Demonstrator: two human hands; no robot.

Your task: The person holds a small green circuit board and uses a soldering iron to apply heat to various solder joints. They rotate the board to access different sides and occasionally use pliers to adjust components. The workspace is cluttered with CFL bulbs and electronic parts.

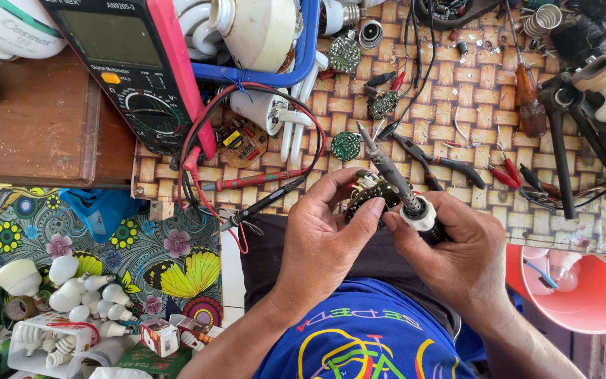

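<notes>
My left hand (327, 235) pinches a small round circuit board (372, 189) with dark components, held above the woven mat's front edge. My right hand (457, 249) is wrapped around a soldering iron (394, 179) with a white collar; its metal tip points up and left, away from me, just past the board. Both hands meet in front of my chest, thumbs almost touching. My palms hide the lower part of the board and the iron's handle.
A woven mat (457, 105) carries a multimeter (135, 70) with red and black probes (261, 186), round circuit boards (346, 145), pliers (436, 160), a screwdriver (529, 98) and lamp parts. A blue tray (306, 49) sits behind. Bulbs (78, 295) lie lower left, a red bowl (583, 295) lower right.
</notes>
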